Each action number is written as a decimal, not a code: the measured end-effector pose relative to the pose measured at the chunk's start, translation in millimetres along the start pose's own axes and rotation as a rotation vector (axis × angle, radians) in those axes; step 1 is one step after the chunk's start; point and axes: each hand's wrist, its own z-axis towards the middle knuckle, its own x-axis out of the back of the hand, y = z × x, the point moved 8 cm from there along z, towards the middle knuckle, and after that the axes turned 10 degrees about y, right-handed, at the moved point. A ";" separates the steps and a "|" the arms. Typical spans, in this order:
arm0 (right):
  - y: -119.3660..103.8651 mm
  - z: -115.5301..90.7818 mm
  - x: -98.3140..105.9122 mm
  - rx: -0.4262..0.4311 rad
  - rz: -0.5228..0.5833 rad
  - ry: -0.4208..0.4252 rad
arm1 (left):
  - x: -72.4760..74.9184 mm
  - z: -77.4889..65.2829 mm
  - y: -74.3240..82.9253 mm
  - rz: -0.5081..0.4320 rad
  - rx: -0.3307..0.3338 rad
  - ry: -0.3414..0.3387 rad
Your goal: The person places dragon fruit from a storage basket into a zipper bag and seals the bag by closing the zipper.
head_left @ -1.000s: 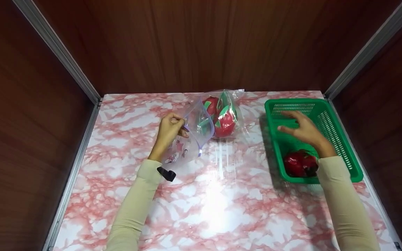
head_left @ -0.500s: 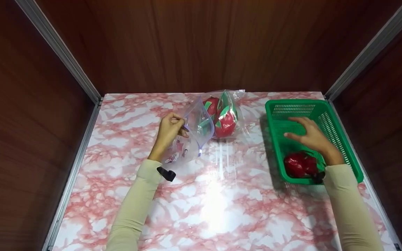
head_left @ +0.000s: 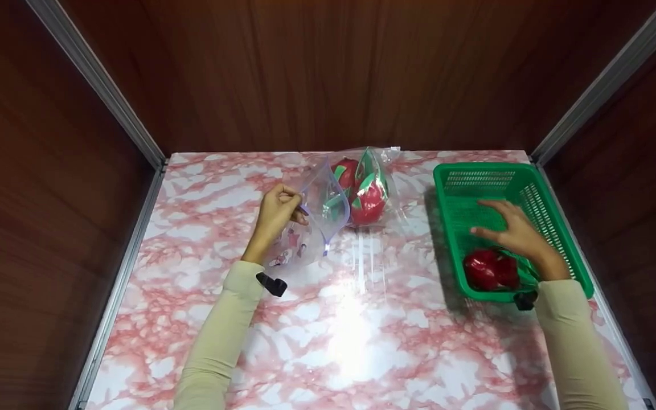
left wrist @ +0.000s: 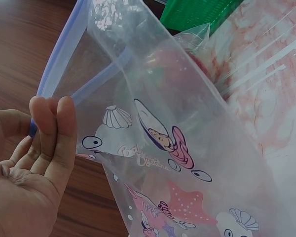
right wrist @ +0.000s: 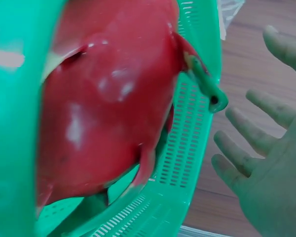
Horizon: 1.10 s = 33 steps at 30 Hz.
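My left hand (head_left: 281, 213) pinches the purple zip edge of a clear zip bag (head_left: 294, 247), whose mouth gapes toward the right. In the left wrist view the bag (left wrist: 187, 197) shows printed shells and a starfish. My right hand (head_left: 516, 230) is spread above the green basket (head_left: 442, 210), fingers apart and holding nothing. Below its wrist, in the basket's near part, lies a red dragon fruit (head_left: 484, 269). The right wrist view has this dragon fruit (right wrist: 108, 98) up close, with green-tipped scales, and the right hand (right wrist: 271, 158) apart from it.
Behind the held bag, another clear zip bag (head_left: 394, 213) contains red-and-green fruits (head_left: 369, 202). Brown panels (head_left: 328, 74) enclose the marbled tabletop (head_left: 191, 319) at the back and sides. Glare falls on its middle.
My right hand has drifted toward the near right over the basket, uncovering more of the dragon fruit. The left hand and its bag have stayed in place.
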 end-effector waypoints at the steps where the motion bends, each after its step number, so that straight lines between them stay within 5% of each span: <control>1: 1.6 -1.1 -0.3 -0.002 0.000 0.000 | -0.1 0.2 -0.3 0.000 -0.001 -0.001; 33: 35.1 -38.4 -21.0 -0.078 0.030 -0.080 | -1.7 -0.6 -1.5 0.009 0.007 -0.005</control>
